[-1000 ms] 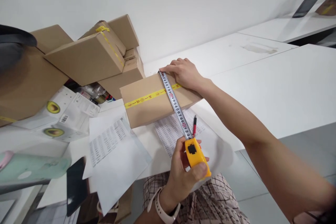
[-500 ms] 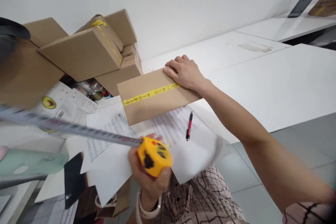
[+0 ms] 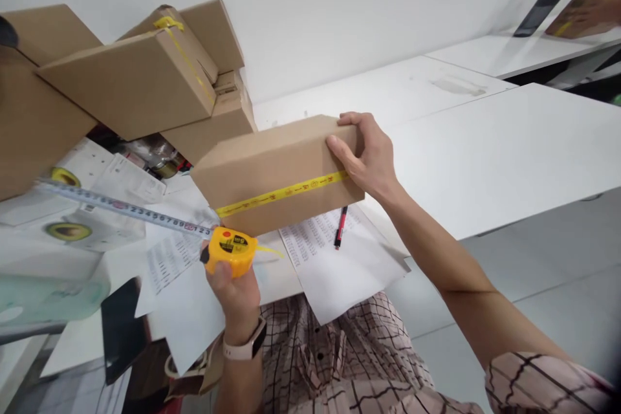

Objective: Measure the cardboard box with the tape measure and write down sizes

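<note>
My right hand (image 3: 367,156) grips the right end of a flat cardboard box (image 3: 272,168) sealed with a yellow tape stripe, and the box is tilted up off the white table (image 3: 509,149). My left hand (image 3: 233,288) holds a yellow tape measure (image 3: 231,248) near the table's front edge. Its metal blade (image 3: 121,208) is pulled out and points left, away from the box. Printed sheets of paper (image 3: 330,252) and a red pen (image 3: 340,226) lie under the raised box.
A heap of cardboard boxes (image 3: 136,77) stands at the back left. White packages with avocado pictures (image 3: 72,226), a pale green object (image 3: 43,297) and a dark phone (image 3: 121,330) lie at the left. Another person's hand holds a box (image 3: 582,10) at the far right.
The tape measure came off the box and swung left with its blade out. My right hand shifted from pressing the box top to gripping its end and tilting it up.
</note>
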The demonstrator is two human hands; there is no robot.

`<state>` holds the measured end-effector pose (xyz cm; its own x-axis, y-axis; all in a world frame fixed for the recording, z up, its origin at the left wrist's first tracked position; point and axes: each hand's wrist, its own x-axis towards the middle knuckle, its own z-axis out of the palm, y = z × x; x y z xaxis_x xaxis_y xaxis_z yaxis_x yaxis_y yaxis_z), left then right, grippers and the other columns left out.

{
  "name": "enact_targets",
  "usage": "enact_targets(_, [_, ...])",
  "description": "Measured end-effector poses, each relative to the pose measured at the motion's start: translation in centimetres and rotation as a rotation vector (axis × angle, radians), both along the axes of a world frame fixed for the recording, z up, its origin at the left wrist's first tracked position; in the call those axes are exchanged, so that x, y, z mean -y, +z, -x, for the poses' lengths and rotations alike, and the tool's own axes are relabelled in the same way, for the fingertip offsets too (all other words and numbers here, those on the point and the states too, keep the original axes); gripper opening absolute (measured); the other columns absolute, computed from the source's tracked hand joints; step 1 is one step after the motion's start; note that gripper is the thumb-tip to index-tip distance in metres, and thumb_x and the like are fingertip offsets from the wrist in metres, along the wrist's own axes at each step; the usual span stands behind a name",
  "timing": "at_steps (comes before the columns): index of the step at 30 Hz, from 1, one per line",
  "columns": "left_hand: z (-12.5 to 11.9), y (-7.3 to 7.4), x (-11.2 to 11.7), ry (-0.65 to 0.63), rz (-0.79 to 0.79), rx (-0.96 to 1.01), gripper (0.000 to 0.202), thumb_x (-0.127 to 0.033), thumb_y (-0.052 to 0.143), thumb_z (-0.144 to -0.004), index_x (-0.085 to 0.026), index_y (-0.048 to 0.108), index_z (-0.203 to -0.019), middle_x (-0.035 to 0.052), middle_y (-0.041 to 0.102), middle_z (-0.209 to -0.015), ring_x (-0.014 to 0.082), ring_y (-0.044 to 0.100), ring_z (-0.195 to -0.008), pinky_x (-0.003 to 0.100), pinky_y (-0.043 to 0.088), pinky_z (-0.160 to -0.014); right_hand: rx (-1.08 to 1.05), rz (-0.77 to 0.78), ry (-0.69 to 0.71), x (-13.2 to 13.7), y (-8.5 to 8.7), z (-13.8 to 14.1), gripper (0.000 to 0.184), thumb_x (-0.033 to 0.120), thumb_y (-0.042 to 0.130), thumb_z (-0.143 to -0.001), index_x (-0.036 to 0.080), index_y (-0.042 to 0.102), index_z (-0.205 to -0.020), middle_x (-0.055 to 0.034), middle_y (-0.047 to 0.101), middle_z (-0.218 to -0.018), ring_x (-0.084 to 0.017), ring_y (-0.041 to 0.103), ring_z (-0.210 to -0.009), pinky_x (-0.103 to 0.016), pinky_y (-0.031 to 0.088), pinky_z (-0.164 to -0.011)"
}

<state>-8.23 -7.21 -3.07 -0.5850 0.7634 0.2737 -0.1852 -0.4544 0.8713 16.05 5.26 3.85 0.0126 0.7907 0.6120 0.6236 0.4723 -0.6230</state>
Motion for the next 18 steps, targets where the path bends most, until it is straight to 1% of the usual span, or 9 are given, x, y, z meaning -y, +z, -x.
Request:
enact_targets(3, [0.4,-1.2,-1.5,-0.016,0.004,-0.022,0.047,-0.050,0.078,-0.070,-0.029,0.060,-0.108,0.0015,0.063,-0.126,0.0253,0.061,-0.114,0.038,0.055,-0.090,-0.043,-0.058,0.027,-1.7,-1.6,0.5,0.052,0.065,0.041,-0.096,0.029,0.049,-0.132,-0.0103,0.053,-0.143,-0.031,0.050,-0.133,-0.046,0.044,-0.105])
enact_targets(6, [0.5,-2.5,-2.4,-0.024,0.092,0.028,0.046,-0.042,0.080,-0.069,-0.026,0.058,-0.107,0.0027,0.065,-0.118,0.0226,0.063,-0.108,0.036,0.054,-0.089,-0.090,-0.083,0.085,-3.9,-4.3,0.8,0.048,0.062,0.045,-0.094,0.029,0.049,-0.129,-0.0120,0.053,-0.143,-0.029,0.051,-0.133,-0.046,0.043,-0.108])
enact_targets(9, [0.4,-3.3,-2.4,-0.034,0.189,0.037,0.044,-0.042,0.077,-0.073,-0.023,0.058,-0.107,0.0048,0.066,-0.111,0.0220,0.065,-0.108,0.035,0.052,-0.092,-0.115,-0.084,0.115,-5.1,-6.8,0.9,0.044,0.059,0.048,-0.093,0.027,0.051,-0.124,-0.0140,0.055,-0.142,-0.028,0.053,-0.133,-0.047,0.043,-0.108])
enact_targets(11, [0.4,-3.2,-1.8,0.026,0.181,-0.032,0.044,-0.041,0.077,-0.075,-0.022,0.057,-0.108,0.0062,0.068,-0.110,0.0233,0.064,-0.115,0.035,0.051,-0.097,-0.100,-0.076,0.114,-4.9,-7.7,1.0,0.041,0.057,0.048,-0.094,0.026,0.053,-0.120,-0.0150,0.057,-0.141,-0.028,0.053,-0.132,-0.049,0.044,-0.107])
enact_targets(13, [0.2,-2.3,-0.6,0.090,0.124,-0.141,0.051,-0.039,0.080,-0.073,-0.022,0.054,-0.113,0.0074,0.069,-0.113,0.0252,0.064,-0.118,0.037,0.051,-0.098,-0.087,-0.074,0.078,-4.1,-7.4,0.9,0.037,0.055,0.046,-0.096,0.026,0.056,-0.116,-0.0152,0.060,-0.138,-0.029,0.054,-0.131,-0.050,0.044,-0.107])
enact_targets(14, [0.1,-1.7,0.1,0.076,0.108,-0.199,0.056,-0.038,0.082,-0.071,-0.022,0.053,-0.116,0.0081,0.069,-0.114,0.0264,0.066,-0.115,0.037,0.053,-0.096,-0.099,-0.074,0.055,-3.5,-6.9,0.8,0.036,0.054,0.045,-0.097,0.026,0.057,-0.115,-0.0148,0.061,-0.136,-0.029,0.054,-0.130,-0.049,0.044,-0.107])
enact_targets(15, [0.0,-1.0,0.9,0.017,0.116,-0.255,0.061,-0.037,0.084,-0.069,-0.023,0.053,-0.119,0.0090,0.069,-0.116,0.0275,0.068,-0.111,0.038,0.055,-0.092,-0.129,-0.065,0.035,-2.9,-6.1,0.7,0.037,0.054,0.043,-0.098,0.026,0.059,-0.114,-0.0141,0.063,-0.133,-0.028,0.056,-0.127,-0.048,0.046,-0.106])
enact_targets(16, [-0.2,-0.4,1.8,-0.076,0.149,-0.309,0.064,-0.037,0.085,-0.067,-0.022,0.053,-0.121,0.0102,0.069,-0.117,0.0283,0.070,-0.105,0.039,0.057,-0.087,-0.173,-0.038,0.026,-2.2,-5.1,0.5,0.039,0.056,0.040,-0.099,0.026,0.059,-0.115,-0.0131,0.064,-0.131,-0.028,0.059,-0.123,-0.047,0.048,-0.103])
enact_targets(18, [-0.7,0.7,3.4,-0.316,0.274,-0.445,0.065,-0.035,0.083,-0.067,-0.022,0.055,-0.123,0.0112,0.069,-0.117,0.0281,0.072,-0.096,0.038,0.059,-0.079,-0.295,0.048,0.065,-1.0,-3.1,0.0,0.049,0.062,0.032,-0.101,0.028,0.057,-0.124,-0.0104,0.067,-0.123,-0.025,0.066,-0.106,-0.042,0.053,-0.092])
